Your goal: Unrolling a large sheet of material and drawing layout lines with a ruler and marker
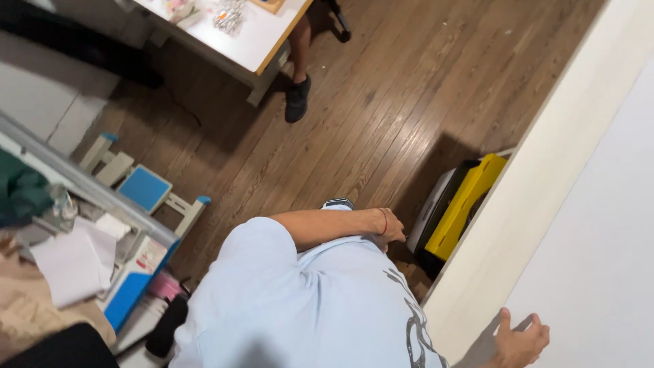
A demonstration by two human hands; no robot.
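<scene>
At far left, a cluttered shelf (88,184) is showing w/ loose papers (71,262) & a green cloth (24,191) lying on it. Just beside it a blue-and-white step stool (144,187) is standing on the wood floor (409,88). Top centre, a far counter (252,37) is carrying small bits too blurred to make out, & another person's leg (300,41) in a black shoe (297,99) is standing next to it.

In the middle, the person in a pale blue shirt (306,300) is looking down along their own body. The left arm is bending across the front, & the left hand (390,228), w/ a thin red bracelet (385,221) at the wrist, is resting against the shirt at the waist. Its fingers are curling inward against the cloth; whether they are gripping it can't be told. The toe of the person's own shoe (338,202) is peeking out just above the arm.

Right of that hand, near but not touching, a yellow-and-black case (466,204) is sitting on the floor, tucked partly under the edge of a big white counter (599,225).

Bottom right, the right hand (521,341) is resting on that counter near its edge. The thumb is sticking out & the fingers (538,332) are lying loosely curled, holding nothing.

Judgement: the stance looks like a lean w/ one hand as support. For a steady brace the right palm would prob. do better lying flat & further in from the edge, w/ fingers spreading wide.
</scene>
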